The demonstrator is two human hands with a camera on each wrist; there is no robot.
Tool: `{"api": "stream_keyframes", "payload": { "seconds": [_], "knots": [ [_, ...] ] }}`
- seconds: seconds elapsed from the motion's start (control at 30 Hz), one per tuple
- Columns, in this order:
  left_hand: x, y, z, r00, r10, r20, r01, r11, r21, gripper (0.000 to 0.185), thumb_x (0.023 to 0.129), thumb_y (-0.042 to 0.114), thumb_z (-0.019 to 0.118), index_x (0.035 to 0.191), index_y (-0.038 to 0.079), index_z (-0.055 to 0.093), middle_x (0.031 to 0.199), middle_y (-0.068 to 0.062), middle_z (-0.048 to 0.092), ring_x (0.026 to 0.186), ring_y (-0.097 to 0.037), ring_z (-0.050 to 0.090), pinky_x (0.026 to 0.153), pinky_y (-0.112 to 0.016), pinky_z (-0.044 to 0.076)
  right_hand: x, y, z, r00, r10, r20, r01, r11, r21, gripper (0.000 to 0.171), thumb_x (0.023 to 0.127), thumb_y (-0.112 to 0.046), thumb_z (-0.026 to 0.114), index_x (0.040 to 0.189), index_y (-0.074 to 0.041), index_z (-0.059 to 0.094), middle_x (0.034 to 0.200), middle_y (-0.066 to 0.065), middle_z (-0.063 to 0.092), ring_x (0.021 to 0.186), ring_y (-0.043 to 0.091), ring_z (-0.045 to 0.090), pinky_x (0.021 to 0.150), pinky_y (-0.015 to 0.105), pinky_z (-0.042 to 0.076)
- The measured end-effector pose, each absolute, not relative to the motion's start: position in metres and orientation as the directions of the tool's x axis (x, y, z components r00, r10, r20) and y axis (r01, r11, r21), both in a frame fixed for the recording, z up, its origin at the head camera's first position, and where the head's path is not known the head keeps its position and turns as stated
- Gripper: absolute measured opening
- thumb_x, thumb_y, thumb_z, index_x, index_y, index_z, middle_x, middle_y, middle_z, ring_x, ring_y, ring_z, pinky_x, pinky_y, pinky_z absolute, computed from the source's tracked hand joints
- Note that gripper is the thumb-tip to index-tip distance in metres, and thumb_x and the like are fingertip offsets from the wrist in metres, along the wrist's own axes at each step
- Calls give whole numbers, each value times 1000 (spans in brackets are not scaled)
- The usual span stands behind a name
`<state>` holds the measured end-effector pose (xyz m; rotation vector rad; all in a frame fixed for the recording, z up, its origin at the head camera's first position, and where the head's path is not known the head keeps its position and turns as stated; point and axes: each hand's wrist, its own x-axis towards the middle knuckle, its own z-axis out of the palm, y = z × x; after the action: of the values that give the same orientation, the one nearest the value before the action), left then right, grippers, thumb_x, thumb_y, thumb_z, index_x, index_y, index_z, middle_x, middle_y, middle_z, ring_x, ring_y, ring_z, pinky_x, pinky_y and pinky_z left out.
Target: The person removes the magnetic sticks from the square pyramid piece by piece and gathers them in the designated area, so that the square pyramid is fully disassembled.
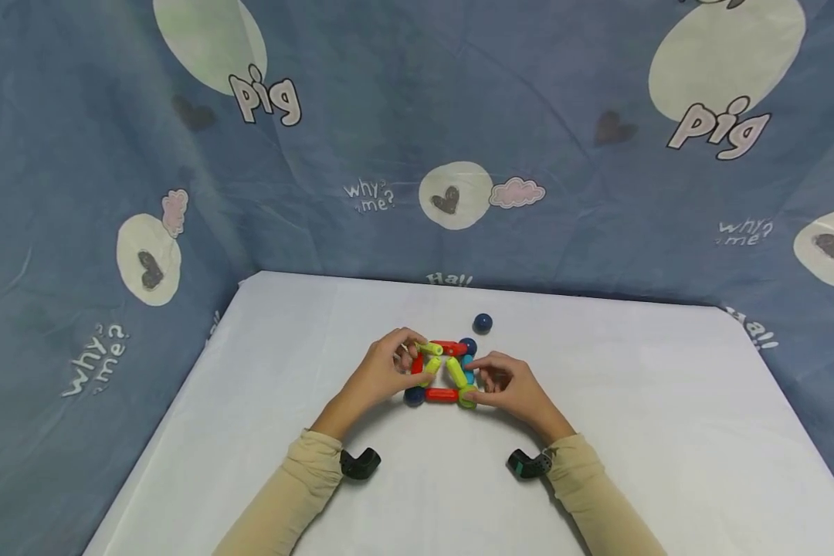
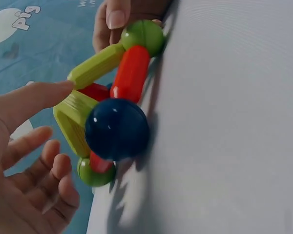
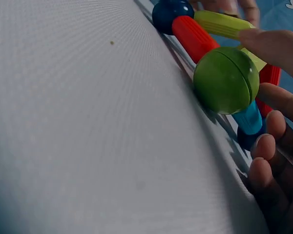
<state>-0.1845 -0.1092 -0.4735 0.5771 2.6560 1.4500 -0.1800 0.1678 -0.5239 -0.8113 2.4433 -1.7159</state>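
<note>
A frame of magnetic sticks and balls stands on the table. Its base joins red sticks, a light blue stick, dark blue balls and green balls, with lime sticks slanting up from the corners. My left hand is at the left side, thumb tip touching a lime stick near its upper end. Its other fingers hang loosely curled beside the frame. At the front right corner, my right hand holds the green ball between thumb and fingers.
A loose dark blue ball lies behind the frame on the white table. A blue printed curtain hangs along the back and left side. Black wrist cameras sit under both wrists.
</note>
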Motion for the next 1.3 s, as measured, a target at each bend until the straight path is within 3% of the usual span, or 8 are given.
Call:
{"api": "stream_keyframes", "payload": {
  "seconds": [0.1,0.27,0.67,0.9,1.1,1.3],
  "knots": [
    [-180,-113,-476,-934,351,69,255,517,817,36,79,21,91,108,12,70,89,-6,61,69,-13,50,61,-21,43,-180,168,-520,-856,-464,228,-388,286,-876,41,80,-9,89,118,-9,74,83,12,60,66,10,50,59,20,44],
    [-178,-113,-477,-921,389,-3,234,559,795,26,82,23,89,100,12,74,81,0,57,68,-10,49,59,-20,40,-182,168,-518,-844,-488,222,-408,317,-856,36,81,-15,89,115,-14,77,85,5,64,69,14,53,60,19,45],
    [-176,-111,-473,-902,432,18,304,603,737,22,85,23,86,91,14,67,80,2,59,70,-10,51,60,-20,41,-180,169,-519,-856,-474,207,-388,324,-863,37,80,-15,90,114,-11,78,86,8,66,72,24,55,61,19,44],
    [-175,-111,-473,-893,449,15,316,605,730,21,85,22,87,96,14,71,78,4,60,69,-10,53,60,-20,42,-178,169,-519,-865,-463,193,-375,339,-863,38,79,-9,90,115,-7,77,86,12,66,72,29,55,61,18,43],
    [-176,-113,-472,-887,462,22,335,608,720,19,84,20,87,96,14,73,79,5,62,70,-9,54,62,-20,43,-169,163,-499,-873,-457,171,-355,353,-866,36,79,-1,87,113,0,75,86,21,65,74,40,53,62,17,41],
    [-176,-115,-470,-882,471,13,337,611,716,16,86,19,85,96,14,73,80,4,63,72,-10,55,64,-20,45,-162,161,-484,-862,-467,197,-372,320,-871,33,81,-1,86,112,2,75,86,21,65,74,38,52,62,18,42]
  ]
}}
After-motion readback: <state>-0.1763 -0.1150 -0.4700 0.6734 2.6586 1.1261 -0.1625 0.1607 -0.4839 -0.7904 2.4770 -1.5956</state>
